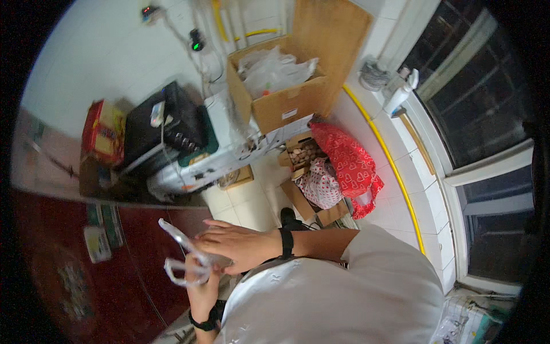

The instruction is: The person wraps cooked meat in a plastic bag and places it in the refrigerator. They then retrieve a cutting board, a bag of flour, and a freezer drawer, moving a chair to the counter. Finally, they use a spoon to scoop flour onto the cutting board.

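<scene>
In front of my torso, both hands are together at a translucent plastic item (189, 275), possibly a bag. Two loop-like parts of it stick out to the left, and motion blurs it. Held low, my left hand (204, 273) has its fingers closed around the lower loop, with a dark band on the wrist. Above it, my right hand (245, 249) lies palm down against the plastic, its fingers stretched out to the left. Some of the plastic shows between its thumb and fingers. The palm hides whether this hand grips.
Dark red cabinet-like doors (142, 245) stand at left. Beyond are a black appliance (165, 120), a red-and-yellow box (103, 133) and a cardboard box (288, 107) of plastic bags. A red heart-print bag (348, 159) and an open carton (305, 152) of roundish items lie near my foot.
</scene>
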